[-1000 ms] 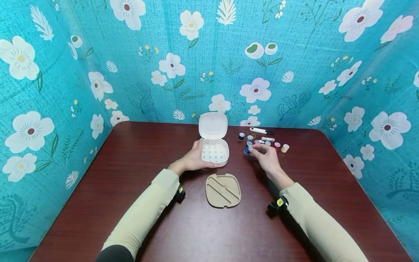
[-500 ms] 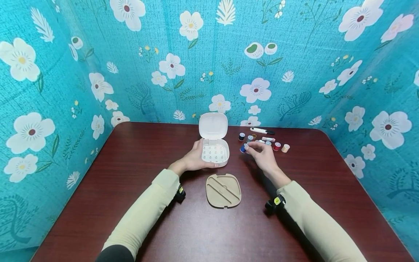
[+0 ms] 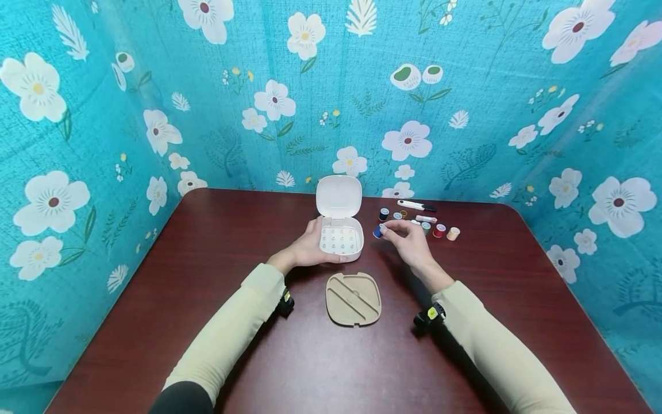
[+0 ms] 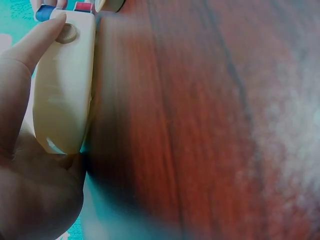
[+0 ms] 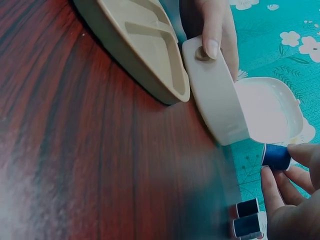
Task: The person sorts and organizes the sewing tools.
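Observation:
A white box (image 3: 357, 253) stands with its lid (image 3: 338, 196) raised at the back; rows of small pegs cover its floor. My left hand (image 3: 308, 248) grips the box from its left side, the thumb along the front near a round button (image 4: 67, 34). Between thumb and fingertips, my right hand (image 3: 411, 244) pinches a blue thread spool (image 5: 276, 157), just to the right of the box. In the right wrist view the spool is tilted on its side, white rims at its ends.
A beige divided tray (image 3: 353, 300) lies in front of the box. At the back right are a black spool (image 3: 384, 214), a red spool (image 3: 439, 230), a cream spool (image 3: 453, 233), other small items and a white-and-black tool (image 3: 416, 205). A floral curtain (image 3: 289, 115) hangs behind the table.
My right hand has carried the blue thread spool leftward, away from the other spools and closer to the box. The left hand keeps its grip on the box.

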The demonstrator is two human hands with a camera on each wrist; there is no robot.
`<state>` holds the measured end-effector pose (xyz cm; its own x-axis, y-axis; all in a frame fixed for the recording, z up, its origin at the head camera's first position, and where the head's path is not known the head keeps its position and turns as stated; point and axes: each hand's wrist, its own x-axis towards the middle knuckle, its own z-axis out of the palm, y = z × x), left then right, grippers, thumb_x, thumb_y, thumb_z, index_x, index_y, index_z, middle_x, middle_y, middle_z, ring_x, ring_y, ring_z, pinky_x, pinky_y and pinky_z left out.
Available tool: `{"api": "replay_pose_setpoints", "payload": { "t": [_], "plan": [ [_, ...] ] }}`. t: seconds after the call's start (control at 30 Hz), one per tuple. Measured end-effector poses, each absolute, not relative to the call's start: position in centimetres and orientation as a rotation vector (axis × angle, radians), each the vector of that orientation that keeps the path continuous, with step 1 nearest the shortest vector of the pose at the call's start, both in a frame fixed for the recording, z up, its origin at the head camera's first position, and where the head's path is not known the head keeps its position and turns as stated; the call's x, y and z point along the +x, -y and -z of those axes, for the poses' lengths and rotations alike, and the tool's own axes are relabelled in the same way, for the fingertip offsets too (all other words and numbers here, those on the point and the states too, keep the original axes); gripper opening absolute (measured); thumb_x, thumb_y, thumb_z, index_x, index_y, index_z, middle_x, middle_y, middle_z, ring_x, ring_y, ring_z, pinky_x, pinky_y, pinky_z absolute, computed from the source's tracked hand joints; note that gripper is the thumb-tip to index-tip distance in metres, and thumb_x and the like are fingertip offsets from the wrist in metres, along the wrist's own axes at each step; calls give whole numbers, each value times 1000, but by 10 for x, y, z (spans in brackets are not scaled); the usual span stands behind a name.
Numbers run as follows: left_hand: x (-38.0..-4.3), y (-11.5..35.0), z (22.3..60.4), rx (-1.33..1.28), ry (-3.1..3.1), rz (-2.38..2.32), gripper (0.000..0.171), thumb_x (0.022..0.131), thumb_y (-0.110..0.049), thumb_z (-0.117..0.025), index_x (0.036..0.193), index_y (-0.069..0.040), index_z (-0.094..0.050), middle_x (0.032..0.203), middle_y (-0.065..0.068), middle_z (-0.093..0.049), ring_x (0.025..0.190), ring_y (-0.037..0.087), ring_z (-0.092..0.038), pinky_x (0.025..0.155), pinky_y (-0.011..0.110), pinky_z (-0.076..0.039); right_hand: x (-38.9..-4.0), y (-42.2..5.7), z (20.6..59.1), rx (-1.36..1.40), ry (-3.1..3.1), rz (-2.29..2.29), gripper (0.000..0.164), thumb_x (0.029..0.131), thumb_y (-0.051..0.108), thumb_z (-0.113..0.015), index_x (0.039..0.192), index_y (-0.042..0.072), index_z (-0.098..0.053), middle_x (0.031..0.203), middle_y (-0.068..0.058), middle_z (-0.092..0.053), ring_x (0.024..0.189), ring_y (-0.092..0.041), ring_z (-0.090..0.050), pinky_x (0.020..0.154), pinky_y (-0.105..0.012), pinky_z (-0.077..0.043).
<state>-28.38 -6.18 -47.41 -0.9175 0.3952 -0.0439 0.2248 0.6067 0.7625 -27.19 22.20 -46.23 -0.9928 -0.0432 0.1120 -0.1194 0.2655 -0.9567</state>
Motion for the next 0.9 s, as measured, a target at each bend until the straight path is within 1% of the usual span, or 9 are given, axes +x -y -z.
{"api": "replay_pose_setpoints", "payload": {
  "t": [0.23, 0.3, 0.33, 0.37, 0.53, 0.57, 0.63, 0.8, 0.9],
  "plan": [
    [-283, 62, 474, 517, -2610, -1212, 130, 68, -48, -93, 161, -9, -11, 155, 17, -24, 135, 30, -41, 113, 44, -37, -275, -211, 459, 165, 2457, -1891, 28, 99, 17, -70, 119, -2, -70, 110, -20, -68, 105, -46, -67, 96, -49, -53],
    [-284, 61, 474, 521, -2614, -1215, 130, 68, -48, -93, 161, -9, -11, 155, 16, -24, 135, 30, -41, 113, 43, -36, -277, -208, 458, 186, 2465, -1882, 29, 99, 19, -71, 119, -1, -70, 111, -20, -68, 105, -44, -68, 95, -48, -54],
    [-284, 61, 474, 526, -2618, -1216, 129, 68, -47, -93, 160, -8, -12, 155, 17, -25, 135, 30, -41, 113, 43, -36, -276, -206, 453, 200, 2473, -1881, 29, 99, 18, -70, 120, -3, -70, 112, -22, -68, 102, -39, -70, 93, -44, -55],
    [-284, 61, 474, 523, -2620, -1219, 129, 68, -47, -93, 160, -9, -12, 155, 17, -25, 135, 31, -42, 113, 44, -37, -277, -204, 453, 209, 2475, -1873, 29, 99, 18, -70, 119, -3, -70, 112, -22, -68, 102, -39, -70, 93, -43, -55],
    [-283, 61, 478, 506, -2615, -1208, 130, 68, -49, -94, 160, -11, -11, 156, 15, -24, 135, 28, -42, 113, 42, -37, -277, -197, 452, 227, 2475, -1878, 26, 98, 16, -71, 117, -2, -71, 110, -22, -69, 104, -43, -67, 93, -50, -54],
    [-283, 62, 478, 498, -2614, -1207, 131, 67, -49, -94, 160, -11, -10, 156, 15, -24, 135, 28, -42, 113, 42, -37, -279, -196, 456, 230, 2475, -1869, 25, 98, 18, -71, 116, 0, -72, 109, -20, -70, 107, -47, -65, 93, -54, -52],
    [-283, 62, 479, 494, -2610, -1208, 131, 67, -49, -94, 161, -11, -10, 156, 14, -24, 135, 27, -42, 113, 42, -36, -281, -192, 457, 248, 2493, -1834, 25, 98, 19, -71, 116, 1, -72, 107, -18, -71, 104, -41, -67, 90, -48, -54],
    [-284, 62, 476, 513, -2596, -1246, 129, 68, -46, -94, 160, -11, -11, 156, 15, -24, 135, 28, -41, 114, 44, -36, -287, -186, 455, 280, 2501, -1764, 22, 99, 19, -71, 113, 2, -73, 105, -15, -72, 97, -25, -66, 80, -30, -52],
    [-285, 62, 475, 512, -2603, -1237, 129, 68, -46, -94, 160, -11, -11, 156, 15, -25, 135, 28, -40, 114, 44, -35, -290, -183, 452, 288, 2502, -1771, 23, 98, 18, -71, 113, 1, -73, 107, -17, -72, 99, -24, -64, 79, -27, -51]
  ]
}}
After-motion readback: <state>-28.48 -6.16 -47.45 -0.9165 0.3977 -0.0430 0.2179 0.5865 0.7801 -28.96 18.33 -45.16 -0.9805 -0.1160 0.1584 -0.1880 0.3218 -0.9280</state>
